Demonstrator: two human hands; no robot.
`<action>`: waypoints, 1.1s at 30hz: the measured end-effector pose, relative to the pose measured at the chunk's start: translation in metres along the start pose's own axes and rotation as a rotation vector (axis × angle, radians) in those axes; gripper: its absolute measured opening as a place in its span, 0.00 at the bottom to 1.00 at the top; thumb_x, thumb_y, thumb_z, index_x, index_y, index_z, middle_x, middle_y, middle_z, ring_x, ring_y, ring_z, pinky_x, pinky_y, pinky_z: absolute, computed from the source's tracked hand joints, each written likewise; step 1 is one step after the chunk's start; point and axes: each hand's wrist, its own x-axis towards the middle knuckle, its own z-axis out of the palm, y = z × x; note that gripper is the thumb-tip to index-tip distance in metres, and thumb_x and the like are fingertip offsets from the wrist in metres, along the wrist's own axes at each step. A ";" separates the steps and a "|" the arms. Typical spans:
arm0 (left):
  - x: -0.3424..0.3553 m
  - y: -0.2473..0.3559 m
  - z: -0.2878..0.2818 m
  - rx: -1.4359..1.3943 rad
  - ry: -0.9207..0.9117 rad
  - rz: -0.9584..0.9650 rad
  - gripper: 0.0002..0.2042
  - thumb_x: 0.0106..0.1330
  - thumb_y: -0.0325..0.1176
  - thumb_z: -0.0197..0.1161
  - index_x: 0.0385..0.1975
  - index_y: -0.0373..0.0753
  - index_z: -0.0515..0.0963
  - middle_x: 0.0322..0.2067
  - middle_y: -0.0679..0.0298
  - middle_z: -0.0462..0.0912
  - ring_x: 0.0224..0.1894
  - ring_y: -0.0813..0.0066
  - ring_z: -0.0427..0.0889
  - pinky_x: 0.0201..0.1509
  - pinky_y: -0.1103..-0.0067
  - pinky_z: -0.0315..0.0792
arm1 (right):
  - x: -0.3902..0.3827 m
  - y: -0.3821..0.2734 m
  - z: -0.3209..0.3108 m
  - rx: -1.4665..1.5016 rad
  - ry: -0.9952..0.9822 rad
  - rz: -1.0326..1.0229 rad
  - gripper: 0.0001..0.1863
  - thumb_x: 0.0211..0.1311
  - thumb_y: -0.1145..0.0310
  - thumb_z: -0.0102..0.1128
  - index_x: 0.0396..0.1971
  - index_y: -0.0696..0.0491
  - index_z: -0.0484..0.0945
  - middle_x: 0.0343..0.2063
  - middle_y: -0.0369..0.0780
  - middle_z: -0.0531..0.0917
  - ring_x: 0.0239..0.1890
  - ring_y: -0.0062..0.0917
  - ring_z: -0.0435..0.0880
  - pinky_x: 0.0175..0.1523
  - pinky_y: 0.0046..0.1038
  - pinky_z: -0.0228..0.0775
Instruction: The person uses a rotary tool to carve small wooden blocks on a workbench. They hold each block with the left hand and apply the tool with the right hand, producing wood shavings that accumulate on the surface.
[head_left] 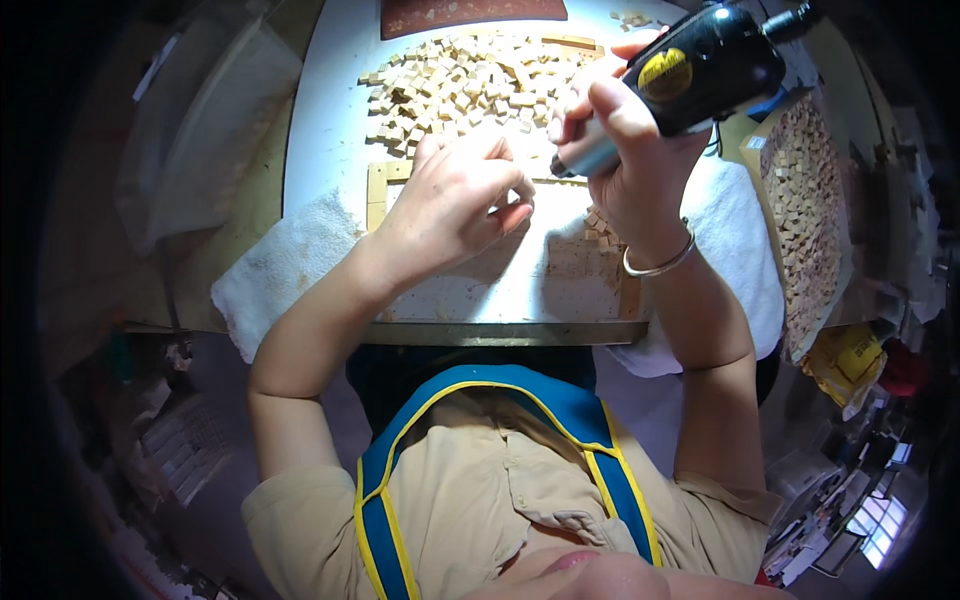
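My right hand (640, 140) is wrapped around a black and silver hand-held power tool (715, 65) with a round yellow label. The tool's narrow nose points left, toward my left hand (460, 195). The fingers of that left hand are curled and pinched together; whatever they hold, if anything, is too hidden to make out. Just beyond both hands spreads a heap of small pale wooden cubes (465, 85). Under my hands lies a shallow wooden frame (377, 197) on the white work surface, with several cubes (598, 232) in it below my right wrist.
White towels (300, 260) drape over the table on both sides. At the right stands a box of many wooden cubes (800, 210), with a yellow bag (845, 360) below it. A reddish-brown board (470, 12) lies at the far edge. The table's front edge (510, 334) is before my body.
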 end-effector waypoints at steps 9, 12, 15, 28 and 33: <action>0.001 -0.010 0.005 -0.017 0.017 -0.007 0.08 0.60 0.35 0.75 0.36 0.48 0.83 0.37 0.72 0.79 0.44 0.72 0.79 0.48 0.68 0.57 | 0.003 0.000 -0.004 0.055 0.031 -0.003 0.20 0.58 0.81 0.68 0.50 0.57 0.73 0.27 0.41 0.84 0.22 0.28 0.87 0.29 0.29 0.85; 0.002 -0.011 0.009 0.048 0.113 0.015 0.08 0.61 0.35 0.75 0.38 0.48 0.85 0.37 0.71 0.80 0.43 0.72 0.80 0.49 0.68 0.59 | 0.006 -0.001 -0.002 -0.152 0.071 -0.025 0.20 0.60 0.70 0.59 0.52 0.54 0.69 0.24 0.40 0.80 0.22 0.25 0.82 0.30 0.31 0.84; 0.010 -0.014 0.009 0.110 0.163 0.019 0.08 0.62 0.36 0.75 0.39 0.47 0.85 0.37 0.68 0.80 0.42 0.71 0.80 0.52 0.67 0.61 | 0.012 0.002 -0.008 -0.123 0.055 -0.097 0.21 0.59 0.71 0.59 0.52 0.55 0.69 0.24 0.40 0.80 0.22 0.26 0.83 0.30 0.31 0.84; 0.016 -0.023 0.023 -0.049 0.163 -0.046 0.10 0.58 0.40 0.75 0.34 0.47 0.82 0.29 0.69 0.81 0.39 0.67 0.80 0.46 0.67 0.64 | 0.005 0.010 -0.007 -0.162 0.039 -0.079 0.21 0.59 0.72 0.59 0.53 0.55 0.68 0.24 0.41 0.80 0.23 0.27 0.84 0.31 0.30 0.84; 0.019 -0.020 0.024 -0.101 0.180 -0.094 0.09 0.57 0.39 0.76 0.31 0.46 0.84 0.28 0.69 0.83 0.37 0.69 0.82 0.44 0.67 0.66 | 0.006 0.014 -0.007 -0.108 -0.037 -0.111 0.20 0.61 0.73 0.58 0.53 0.56 0.68 0.26 0.41 0.80 0.24 0.26 0.84 0.31 0.30 0.84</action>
